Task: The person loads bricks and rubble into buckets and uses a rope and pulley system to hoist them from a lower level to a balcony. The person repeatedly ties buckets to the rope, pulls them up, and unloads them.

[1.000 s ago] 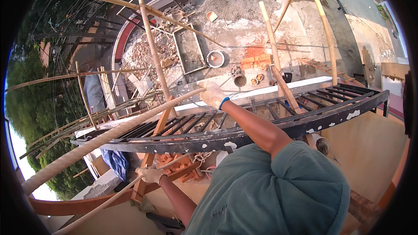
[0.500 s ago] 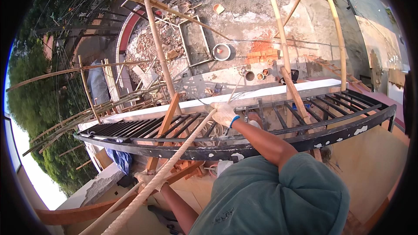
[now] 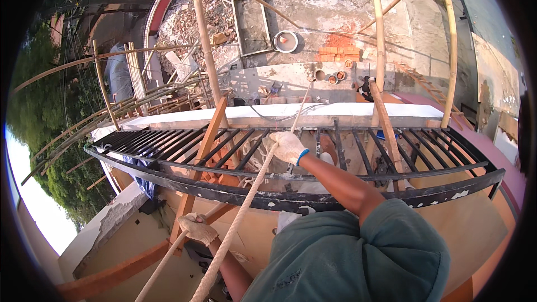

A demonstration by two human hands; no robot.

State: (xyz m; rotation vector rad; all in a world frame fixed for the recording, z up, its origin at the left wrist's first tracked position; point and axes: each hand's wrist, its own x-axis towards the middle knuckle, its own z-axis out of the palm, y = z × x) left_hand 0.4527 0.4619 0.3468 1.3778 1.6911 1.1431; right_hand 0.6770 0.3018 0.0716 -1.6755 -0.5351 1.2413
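Note:
My right hand (image 3: pixel 287 147), in a pale work glove with a blue cuff, reaches over a black metal railing (image 3: pixel 268 200). Its fingers are closed round a thick, off-white rope (image 3: pixel 246 204). Beyond that hand the rope runs down toward the ground, near a small dark bucket (image 3: pixel 319 75); whether it is tied there I cannot make out. On the near side, lower left, my gloved left hand (image 3: pixel 198 229) is closed on another length of rope (image 3: pixel 162 268). Whether both lengths are one rope is hidden below the picture.
A wooden post (image 3: pixel 211 134) leans across the railing at left, a wooden brace (image 3: pixel 387 128) at right. Bamboo poles (image 3: pixel 204 50) rise beyond a white ledge (image 3: pixel 268 113). Far below lie stacked bricks (image 3: pixel 338 54), a round basin (image 3: pixel 285 41) and rubble (image 3: pixel 193 19).
The view has tilted, so the ground sits higher in the picture. The rope's near part has swung right. My left hand shows more fully; both hands keep their hold.

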